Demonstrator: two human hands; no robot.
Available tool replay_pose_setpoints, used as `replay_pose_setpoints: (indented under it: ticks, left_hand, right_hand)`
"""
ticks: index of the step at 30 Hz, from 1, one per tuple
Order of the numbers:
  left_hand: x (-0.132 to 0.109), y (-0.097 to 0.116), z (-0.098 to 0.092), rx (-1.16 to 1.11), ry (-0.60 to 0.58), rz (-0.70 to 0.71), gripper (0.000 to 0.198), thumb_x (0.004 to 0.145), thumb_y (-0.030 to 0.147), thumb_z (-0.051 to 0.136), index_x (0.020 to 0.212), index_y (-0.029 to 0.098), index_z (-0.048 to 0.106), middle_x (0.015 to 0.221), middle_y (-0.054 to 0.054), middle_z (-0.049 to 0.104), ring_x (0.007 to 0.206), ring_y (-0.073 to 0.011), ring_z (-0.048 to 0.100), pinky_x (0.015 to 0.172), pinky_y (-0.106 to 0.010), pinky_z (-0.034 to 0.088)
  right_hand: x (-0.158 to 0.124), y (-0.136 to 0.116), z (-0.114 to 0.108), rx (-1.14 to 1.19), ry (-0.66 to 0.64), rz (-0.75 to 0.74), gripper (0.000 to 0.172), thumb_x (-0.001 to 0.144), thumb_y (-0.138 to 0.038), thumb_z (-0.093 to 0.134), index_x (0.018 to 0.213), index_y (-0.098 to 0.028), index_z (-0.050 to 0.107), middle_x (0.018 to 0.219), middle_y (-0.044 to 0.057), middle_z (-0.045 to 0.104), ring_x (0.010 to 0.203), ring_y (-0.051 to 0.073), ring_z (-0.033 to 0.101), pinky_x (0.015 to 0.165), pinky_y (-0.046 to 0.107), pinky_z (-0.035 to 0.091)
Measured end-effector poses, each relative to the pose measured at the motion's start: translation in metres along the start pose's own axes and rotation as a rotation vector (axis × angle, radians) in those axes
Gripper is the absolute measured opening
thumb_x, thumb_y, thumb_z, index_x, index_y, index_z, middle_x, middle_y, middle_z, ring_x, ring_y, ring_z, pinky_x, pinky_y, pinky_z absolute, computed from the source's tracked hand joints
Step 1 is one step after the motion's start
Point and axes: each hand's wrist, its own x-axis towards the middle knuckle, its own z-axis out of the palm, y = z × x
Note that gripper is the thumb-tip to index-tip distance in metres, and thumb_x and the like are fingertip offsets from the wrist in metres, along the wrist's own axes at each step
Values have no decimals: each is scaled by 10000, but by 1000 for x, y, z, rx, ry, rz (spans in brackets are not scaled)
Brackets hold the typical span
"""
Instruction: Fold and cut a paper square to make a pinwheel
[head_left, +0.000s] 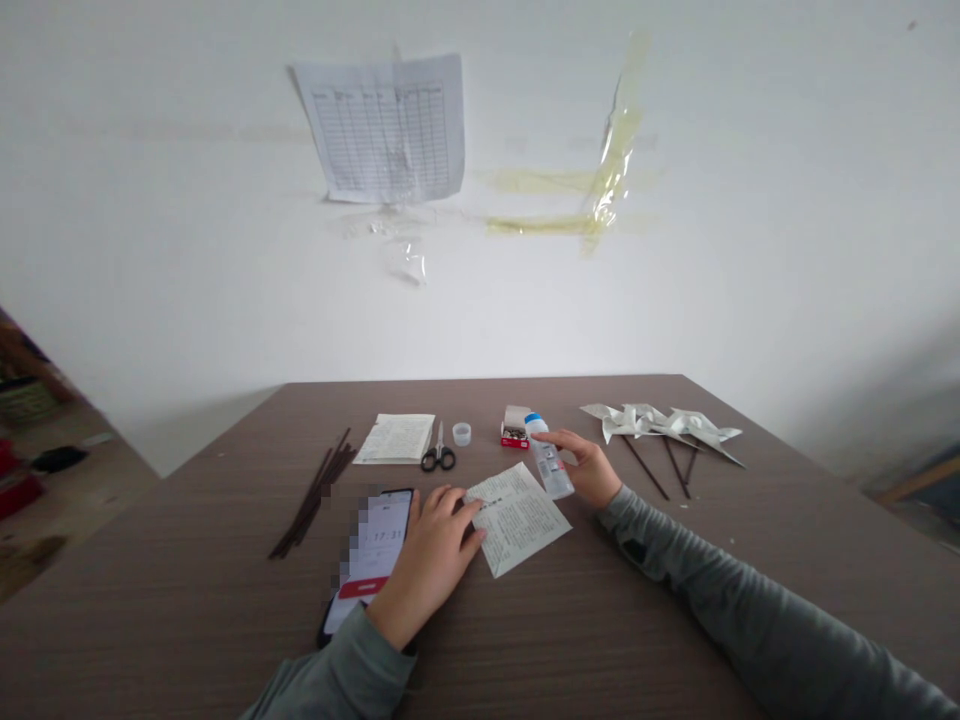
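Note:
My left hand [435, 550] lies with its fingers spread, their tips on the left edge of a square of printed paper [521, 525]. The paper rests on the table with one corner pointing toward me. To its right, my right hand [589, 470] has its fingers around a small clear plastic bottle [553, 472] with a blue cap; the index finger reaches across near the neck. The bottle looks tilted, and the thumb is not clearly seen. Under and beside my left wrist is a phone [371, 560] showing a timer, partly covered by the hand.
Dark thin sticks [311, 505] lie at the left. Behind the hands are stacked printed papers [397, 438], black-handled scissors [439, 455], a small clear cup [462, 434] and a red box [514, 438] of small metal pieces. Paper pinwheels [660, 425] on sticks lie right, before the wall.

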Motion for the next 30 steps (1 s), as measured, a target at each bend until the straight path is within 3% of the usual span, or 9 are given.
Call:
replay_pose_setpoints:
  ticks: [3, 8, 12, 15, 21, 30]
  left_hand:
    - [-1, -1, 2, -14, 38, 9, 442, 1195, 213, 777, 1591, 298, 954, 1692, -178, 876, 1701, -471, 726, 1540, -821, 464]
    - [1, 0, -1, -33, 28, 48, 408, 1185, 253, 798, 1554, 294, 967, 1575, -172, 890, 1567, -453, 783, 1459, -793, 537]
    - [2, 4, -1, -61, 55, 36, 302, 1135, 260, 863, 1403, 271, 1004, 1419, -151, 901, 1430, -428, 824, 1359, -682, 623]
    - [4, 7, 0, -93, 75, 44, 272, 1120, 264, 882, 1365, 260, 1000, 1418, -150, 916, 1416, -424, 838, 1327, -646, 652]
    - [8, 16, 4, -82, 39, 35, 507, 1164, 248, 835, 1665, 299, 897, 1826, -170, 822, 1759, -502, 691, 1512, -882, 463]
    - [7, 25, -1, -39, -45, 2, 538, 1200, 288, 803, 1733, 331, 866, 1880, -130, 790, 1836, -523, 628, 1553, -942, 362]
  right_hand:
    - [-6, 1, 0, 31, 31, 50, 462, 974, -290, 913, 1423, -303, 1021, 1371, 125, 1004, 1211, 372, 938, 1120, 529, 780]
    - [-7, -3, 4, -1, 47, 75, 490, 974, -445, 1009, 1439, -291, 998, 1252, 124, 1011, 1112, 384, 939, 1047, 552, 793]
    - [-6, -12, 6, -145, 27, 61, 273, 982, -536, 1067, 1040, -287, 973, 933, 70, 938, 875, 336, 870, 959, 522, 755]
    - [-5, -19, 6, -264, -11, 43, 351, 1017, -549, 1046, 870, -277, 881, 770, 10, 821, 762, 273, 787, 968, 507, 703]
    - [-5, -28, 13, -355, -89, 47, 422, 1057, -589, 993, 849, -274, 803, 802, 3, 808, 771, 250, 748, 995, 492, 651]
    - [-5, -36, 24, -439, -191, -24, 381, 1046, -513, 1014, 883, -301, 743, 829, -12, 751, 806, 265, 756, 1003, 486, 622]
